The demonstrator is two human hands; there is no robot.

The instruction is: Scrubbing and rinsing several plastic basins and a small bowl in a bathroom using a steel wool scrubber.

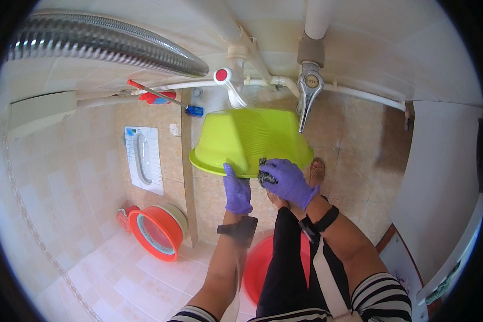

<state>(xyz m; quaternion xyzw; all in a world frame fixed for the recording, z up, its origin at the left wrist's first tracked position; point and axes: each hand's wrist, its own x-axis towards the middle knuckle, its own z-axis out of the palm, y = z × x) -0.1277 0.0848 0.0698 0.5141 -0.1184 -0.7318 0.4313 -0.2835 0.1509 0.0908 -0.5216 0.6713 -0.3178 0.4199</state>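
A lime-green plastic basin (268,134) with a ribbed, washboard-like slope is held up in front of me, its underside turned toward me. My left hand (238,190), in a purple glove, grips its near rim; the thumb points up along the side and some fingers are hidden. Also gloved in purple, my right hand (290,180) is closed round a dark grey, stringy scouring pad (264,174). That pad presses against the basin's near edge, right of the left hand.
Beyond the basin, a red-and-white tap (229,86) and a chrome lever tap (309,88) stick out. A ribbed metal hose (107,43) crosses the upper left. Left lie a squat toilet (143,160), a blue-headed brush (194,111) and stacked basins (156,233). A red basin (257,268) sits by my legs.
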